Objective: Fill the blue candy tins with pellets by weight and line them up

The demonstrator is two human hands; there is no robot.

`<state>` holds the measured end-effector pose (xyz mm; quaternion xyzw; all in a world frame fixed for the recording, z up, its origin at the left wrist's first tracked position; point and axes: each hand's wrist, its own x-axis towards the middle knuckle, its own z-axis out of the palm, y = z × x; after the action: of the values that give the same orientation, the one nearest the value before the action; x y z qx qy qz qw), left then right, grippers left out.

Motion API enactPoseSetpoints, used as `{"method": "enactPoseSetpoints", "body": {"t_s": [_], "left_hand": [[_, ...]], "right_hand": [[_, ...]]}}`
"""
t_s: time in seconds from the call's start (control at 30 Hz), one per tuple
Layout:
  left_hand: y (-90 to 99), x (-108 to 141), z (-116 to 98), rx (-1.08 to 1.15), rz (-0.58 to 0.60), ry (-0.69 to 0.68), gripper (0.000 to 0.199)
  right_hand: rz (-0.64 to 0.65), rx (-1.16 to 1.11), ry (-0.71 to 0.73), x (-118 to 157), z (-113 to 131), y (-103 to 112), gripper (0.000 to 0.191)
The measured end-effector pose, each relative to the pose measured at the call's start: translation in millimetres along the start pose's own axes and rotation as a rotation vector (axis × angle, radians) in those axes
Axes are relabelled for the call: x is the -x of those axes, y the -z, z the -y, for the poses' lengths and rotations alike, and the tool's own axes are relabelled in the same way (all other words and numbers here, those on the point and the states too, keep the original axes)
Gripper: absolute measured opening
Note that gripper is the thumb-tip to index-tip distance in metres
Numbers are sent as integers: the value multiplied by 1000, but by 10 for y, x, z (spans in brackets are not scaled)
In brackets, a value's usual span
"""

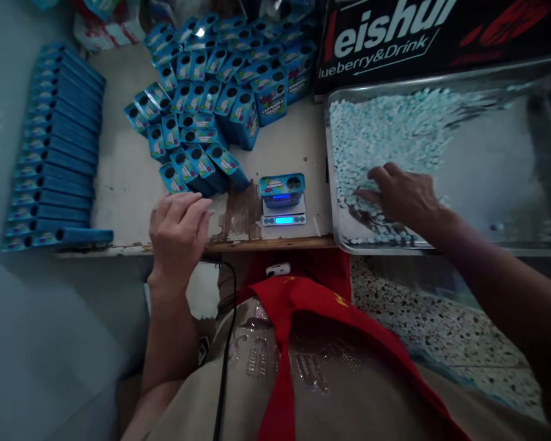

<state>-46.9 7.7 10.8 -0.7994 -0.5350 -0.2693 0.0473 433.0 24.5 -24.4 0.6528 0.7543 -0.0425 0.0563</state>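
Observation:
My right hand [401,193] reaches into a metal tray [496,177], its thumb and fingers apart over small pale blue candies [386,131]. Whether any candy lies under its palm is hidden. At the table's front edge my left hand [178,229] is raised, its fingers loosely bent with nothing visible in them. Just beyond it stand blue candy boxes [199,160] with round dark openings on top. Between my hands, one blue box [282,188] rests on a small digital scale [283,219] with a lit blue display.
A long row of blue boxes [64,147] lines the table's left side. Behind the tray stands a black printed carton [422,37]. A red and white box [110,27] sits at the back left. A black cable [227,343] hangs in front of my body.

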Motion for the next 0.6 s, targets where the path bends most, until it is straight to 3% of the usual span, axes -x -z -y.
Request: {"method": "enactPoseSetpoints", "body": {"t_s": [0.07,0.17,0.33,0.47,0.6], "left_hand": [[-28,27,9,6,16,-38,12],[0,110,73,15,30,-36,12],[-71,157,35,75,12,-5,12],[-365,58,-219,256,3,28,24],[-832,-64,-440,556,42,164,63]], "right_hand": [[-61,31,3,37,22,-2,50],[-53,61,43,33,94,-4,71],[43,47,78,-121,220,3,36],[102,45,43,-163,259,29,30],[14,-27,-99,-118,263,91,24]]}}
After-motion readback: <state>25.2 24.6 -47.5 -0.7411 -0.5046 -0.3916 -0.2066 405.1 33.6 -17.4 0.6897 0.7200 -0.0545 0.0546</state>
